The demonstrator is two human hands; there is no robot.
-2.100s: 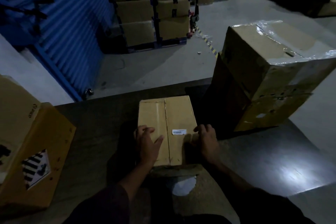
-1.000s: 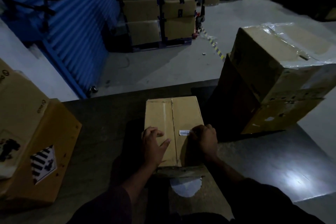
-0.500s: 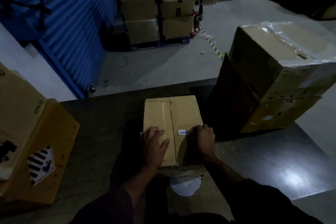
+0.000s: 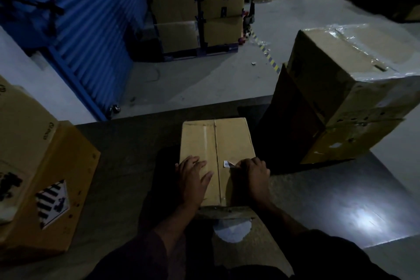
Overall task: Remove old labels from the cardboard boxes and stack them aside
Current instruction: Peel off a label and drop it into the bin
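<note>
L hand (image 4: 193, 177) flat on box (image 4: 216, 141), R hand (image 4: 252, 174) pinching label (image 4: 228, 163) corner.

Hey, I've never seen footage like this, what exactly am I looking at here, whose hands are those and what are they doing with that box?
There is no machine here. The picture comes from a wide-angle camera worn on a person's head, looking forward and down, so the two arms reaching in from the bottom are that person's own.

In front of them, on a dark work surface, lies a small cardboard box. The left hand rests flat on its top, steadying it. The right hand pinches one end of a small white label, which looks partly lifted off the cardboard.

To the left stands a yellow box with a striped diamond sticker. To the right sit larger, battered boxes, stacked and partly covered in plastic film. Further back are a blue shutter door and pallets of cartons on the warehouse floor.
</note>
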